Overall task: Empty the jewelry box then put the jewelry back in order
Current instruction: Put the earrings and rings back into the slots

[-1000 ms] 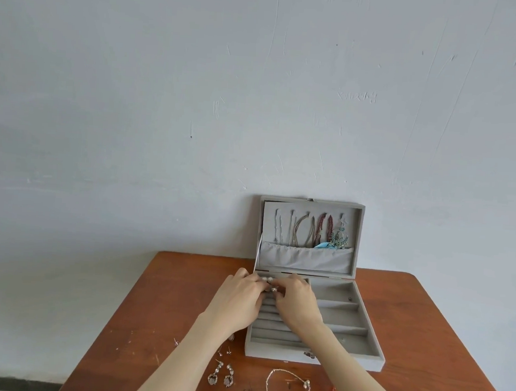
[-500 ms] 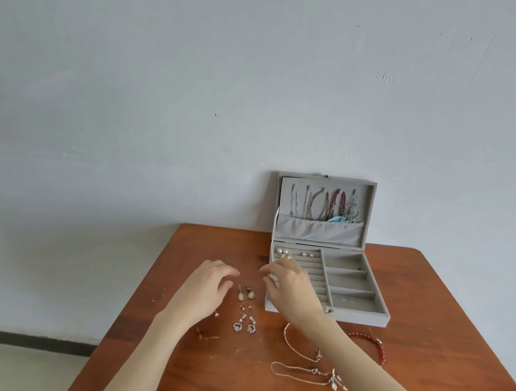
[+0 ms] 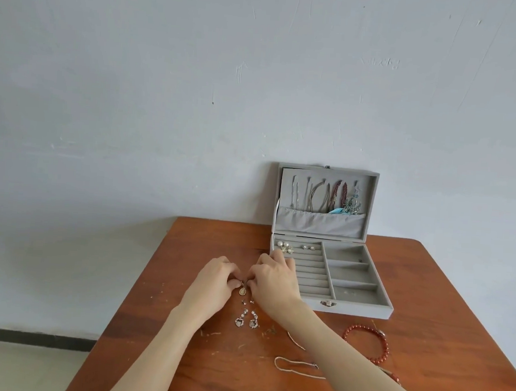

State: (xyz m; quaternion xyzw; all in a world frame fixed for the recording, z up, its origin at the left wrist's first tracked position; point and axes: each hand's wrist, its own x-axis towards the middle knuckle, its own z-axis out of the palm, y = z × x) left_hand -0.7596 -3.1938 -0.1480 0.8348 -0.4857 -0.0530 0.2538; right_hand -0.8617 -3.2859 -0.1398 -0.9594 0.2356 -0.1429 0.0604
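Hands: left hand (image 3: pixel 214 279) and right hand (image 3: pixel 271 277) both pinch at the drop earring (image 3: pixel 242 291).
Earring: on the surface (image 3: pixel 426 298), left of the open jewelry box (image 3: pixel 331 270).

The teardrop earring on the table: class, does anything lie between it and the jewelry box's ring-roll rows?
Nothing visible blocks it. Both hands pinch at the teardrop earring, and the jewelry box stands open just to its right, with only bare table and the right hand itself between.

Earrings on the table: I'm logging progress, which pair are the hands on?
The oval-drop earrings, pinched between left hand and right hand; the heart-drop pair lies nearer, untouched.
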